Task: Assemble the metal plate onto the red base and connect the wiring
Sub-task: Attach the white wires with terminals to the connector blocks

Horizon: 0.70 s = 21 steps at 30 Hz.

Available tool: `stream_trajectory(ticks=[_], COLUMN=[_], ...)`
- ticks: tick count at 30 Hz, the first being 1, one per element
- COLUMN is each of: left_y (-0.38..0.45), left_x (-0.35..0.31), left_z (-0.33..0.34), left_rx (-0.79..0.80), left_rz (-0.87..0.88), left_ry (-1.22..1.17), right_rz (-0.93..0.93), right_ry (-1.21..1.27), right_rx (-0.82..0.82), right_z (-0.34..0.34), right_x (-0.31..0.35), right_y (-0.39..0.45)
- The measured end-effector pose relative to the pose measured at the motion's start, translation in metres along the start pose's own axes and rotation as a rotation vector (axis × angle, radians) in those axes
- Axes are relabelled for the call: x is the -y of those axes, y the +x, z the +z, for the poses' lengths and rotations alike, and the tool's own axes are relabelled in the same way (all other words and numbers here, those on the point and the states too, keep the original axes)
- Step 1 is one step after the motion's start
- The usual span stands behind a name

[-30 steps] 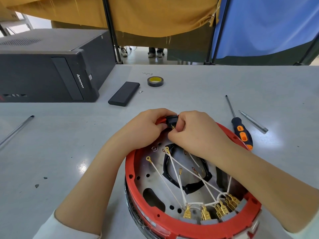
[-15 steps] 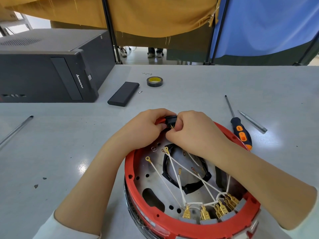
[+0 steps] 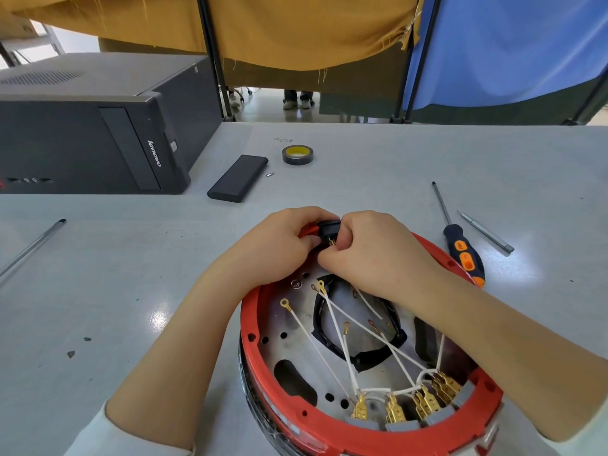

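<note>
The round red base (image 3: 263,383) stands on the table in front of me, with the perforated metal plate (image 3: 279,350) seated inside it. White wires (image 3: 332,327) with brass ring ends cross the plate from a row of brass terminals (image 3: 394,411) at the near rim. A black connector block (image 3: 329,229) sits at the far rim. My left hand (image 3: 276,248) grips the rim and the block from the left. My right hand (image 3: 375,255) pinches a wire end at the block's brass pins.
An orange and black screwdriver (image 3: 464,255) and a loose metal bit (image 3: 487,232) lie right of the base. A black flat box (image 3: 238,177), a tape roll (image 3: 297,155) and a tiny screw (image 3: 269,174) lie beyond it. A computer tower (image 3: 98,126) fills the far left; a metal rod (image 3: 31,248) lies at left.
Both hands stay at the black block on the far rim. My right hand's fingers have shifted slightly at the pins; the base and wires have not moved.
</note>
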<state>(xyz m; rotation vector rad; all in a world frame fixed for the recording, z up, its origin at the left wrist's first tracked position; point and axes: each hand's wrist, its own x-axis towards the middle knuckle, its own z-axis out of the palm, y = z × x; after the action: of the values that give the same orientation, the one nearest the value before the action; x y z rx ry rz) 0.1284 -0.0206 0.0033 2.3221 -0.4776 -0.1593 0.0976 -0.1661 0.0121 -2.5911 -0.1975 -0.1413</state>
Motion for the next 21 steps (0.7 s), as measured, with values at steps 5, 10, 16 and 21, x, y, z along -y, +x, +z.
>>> stream_trajectory(ticks=[5, 10, 16, 21], left_y=[0.0001, -0.0011, -0.0004, 0.0008], left_x=[0.0002, -0.0005, 0.0, 0.0022], left_z=[0.0001, -0.0003, 0.0003, 0.0007], left_rx=[-0.004, -0.003, 0.002, -0.002], left_rz=[-0.002, 0.007, 0.012, 0.013], left_ry=[-0.004, 0.016, 0.0, -0.004], right_rz=[-0.003, -0.04, 0.022, 0.004], right_ry=[-0.008, 0.102, 0.178, 0.106], right_rx=[-0.013, -0.094, -0.007, 0.016], right_z=[0.0019, 0.0028, 0.0011, 0.0026], right_x=[0.0004, -0.0008, -0.0057, -0.0031], right_y=[0.0013, 0.0016, -0.0025, -0.0035])
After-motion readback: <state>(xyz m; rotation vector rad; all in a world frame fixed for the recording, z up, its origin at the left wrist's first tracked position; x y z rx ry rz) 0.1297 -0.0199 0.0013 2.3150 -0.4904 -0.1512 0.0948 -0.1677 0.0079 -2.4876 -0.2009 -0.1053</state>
